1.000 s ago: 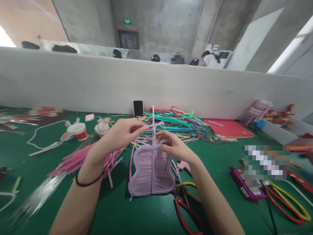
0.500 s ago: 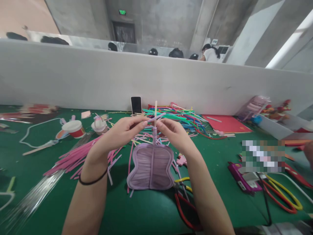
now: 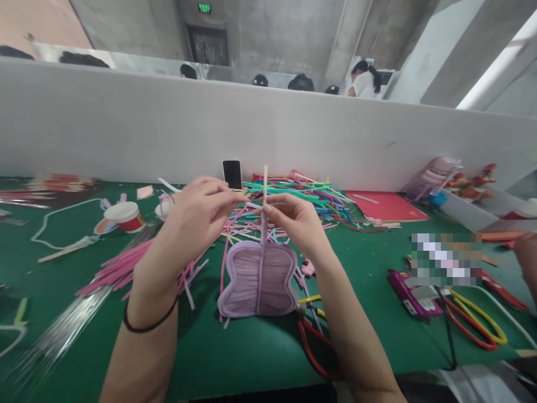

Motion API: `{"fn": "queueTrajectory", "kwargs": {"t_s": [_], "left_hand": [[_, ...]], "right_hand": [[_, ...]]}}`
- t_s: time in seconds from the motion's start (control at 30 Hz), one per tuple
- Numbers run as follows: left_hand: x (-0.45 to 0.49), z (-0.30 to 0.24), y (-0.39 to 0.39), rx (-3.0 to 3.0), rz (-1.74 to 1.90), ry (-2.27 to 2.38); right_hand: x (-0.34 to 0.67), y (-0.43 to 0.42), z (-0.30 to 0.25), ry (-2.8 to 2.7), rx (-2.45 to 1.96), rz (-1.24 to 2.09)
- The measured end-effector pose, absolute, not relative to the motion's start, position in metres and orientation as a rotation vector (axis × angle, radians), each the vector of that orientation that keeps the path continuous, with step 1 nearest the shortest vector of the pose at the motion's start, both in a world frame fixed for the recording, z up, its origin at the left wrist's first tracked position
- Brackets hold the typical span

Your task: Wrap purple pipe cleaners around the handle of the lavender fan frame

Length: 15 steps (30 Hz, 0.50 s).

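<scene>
A lilac fan with wavy-edged, gathered fabric (image 3: 277, 280) and a pipe-cleaner rim stands upright in front of me, its handle pointing up. The handle is a pale wooden stick (image 3: 265, 182), whose lower part is wound in a lilac pipe cleaner (image 3: 264, 230). My right hand (image 3: 293, 218) pinches this handle at the top of the winding. Left of it, the fingers of my left hand (image 3: 197, 215) are closed on the loose length of the lilac pipe cleaner; a pale end (image 3: 168, 184) sticks out behind that hand.
Pink pipe cleaners (image 3: 121, 271) lie at left, by a paper cup (image 3: 126, 215). A colourful pipe-cleaner heap (image 3: 302, 193) and a phone (image 3: 232, 174) are at the back. Red-handled pliers (image 3: 312, 347) lie near my right forearm, a purple device (image 3: 413, 296) farther right. Another person's hand (image 3: 526, 254) shows at the right edge.
My left hand has moved left and up, drawing the pipe cleaner out to the left of the stick. My right hand stays at the handle. The view has shifted slightly.
</scene>
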State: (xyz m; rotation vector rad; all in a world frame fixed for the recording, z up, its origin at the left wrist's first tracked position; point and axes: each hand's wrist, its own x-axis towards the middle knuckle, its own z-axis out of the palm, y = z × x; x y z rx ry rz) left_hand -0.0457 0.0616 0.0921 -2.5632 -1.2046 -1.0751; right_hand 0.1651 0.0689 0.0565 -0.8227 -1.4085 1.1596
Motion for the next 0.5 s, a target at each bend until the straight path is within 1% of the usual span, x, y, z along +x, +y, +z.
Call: {"fn": "queueTrajectory", "kwargs": {"t_s": [0.2, 0.37, 0.43, 0.5], "left_hand": [[-0.027, 0.086, 0.06, -2.279, -1.273, -0.995], [-0.01, 0.066, 0.071, -1.795, -1.701, -0.911], [-0.006, 0.063, 0.072, -1.923, -1.688, -1.008], [-0.003, 0.064, 0.072, -2.303, -1.536, -1.235]], "right_hand": [[0.173, 0.068, 0.058, -1.467, -0.802, 1.2], [0.173, 0.075, 0.051, -1.46, -0.826, 1.085], [0.172, 0.08, 0.048, -1.411, -0.815, 1.08], [0.173, 0.083, 0.045, -1.359, -0.805, 1.12]]}}
